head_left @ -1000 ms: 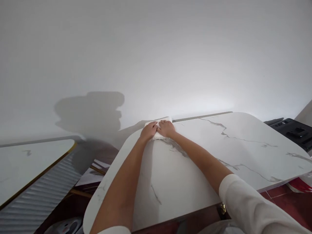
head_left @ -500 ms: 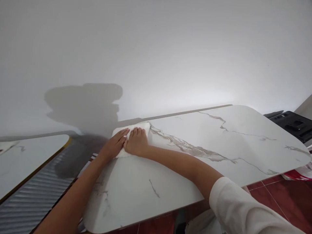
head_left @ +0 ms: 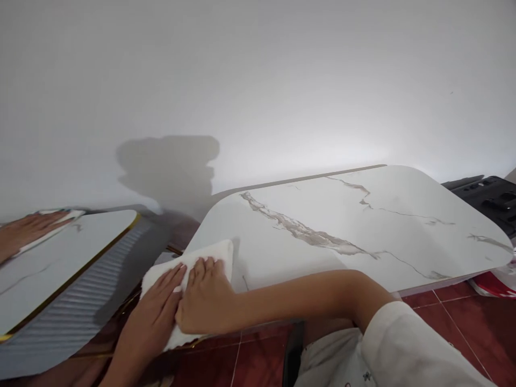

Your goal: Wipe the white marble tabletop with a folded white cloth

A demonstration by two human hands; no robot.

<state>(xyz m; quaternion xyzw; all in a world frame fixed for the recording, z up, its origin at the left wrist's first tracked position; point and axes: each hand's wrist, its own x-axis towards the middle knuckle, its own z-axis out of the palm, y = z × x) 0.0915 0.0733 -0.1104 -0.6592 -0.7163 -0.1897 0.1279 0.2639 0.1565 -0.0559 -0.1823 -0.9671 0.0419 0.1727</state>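
Note:
A white, folded cloth (head_left: pixel 224 252) lies over the near left corner of the marble-patterned table (head_left: pixel 282 209), partly past its edge. My left hand (head_left: pixel 157 309) rests on the cloth with its fingers stretched out and flat. Beside it, touching it, my right hand (head_left: pixel 205 298) presses down on the same cloth, fingers laid flat with the tips pointing away from me. The palms cover the middle of the cloth.
At left, another person's hand (head_left: pixel 32 231) lies on a white cloth (head_left: pixel 72 215) atop a second marble-patterned table (head_left: pixel 97 236) with a gold edge. A black appliance (head_left: pixel 489 196) is at far right. A pale wall (head_left: pixel 282 80) stands behind; red floor tiles (head_left: pixel 258 360) show below.
Both my hands have slid the cloth from the table's far left corner toward me, to the near left corner. The view has shifted left, and another person's hand has come in.

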